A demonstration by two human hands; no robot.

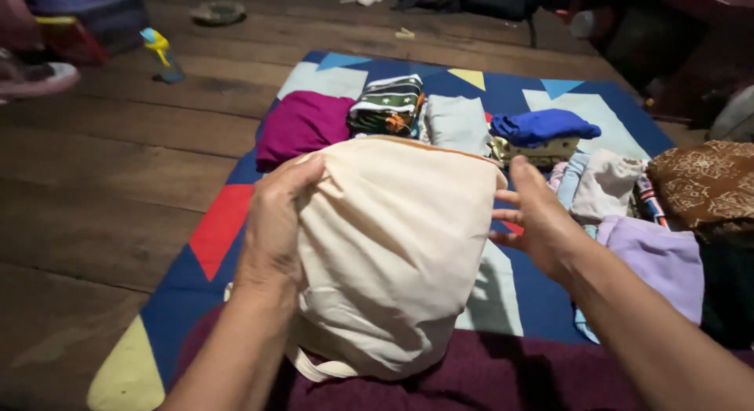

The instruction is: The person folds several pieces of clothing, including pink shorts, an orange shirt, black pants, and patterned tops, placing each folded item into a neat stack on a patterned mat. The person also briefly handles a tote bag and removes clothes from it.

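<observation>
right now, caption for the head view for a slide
Left hand grips a cream cloth while the open right hand reaches toward it.

Folded magenta cloth (302, 124) lies at the mat's (220, 222) far-left corner; blue folded cloth (542, 126) lies near its far edge.

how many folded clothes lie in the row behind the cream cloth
4: folded magenta cloth at left, dark green patterned one, pale grey one, then bright blue one atop a pale patterned piece. The cream cloth may hide more.
</observation>
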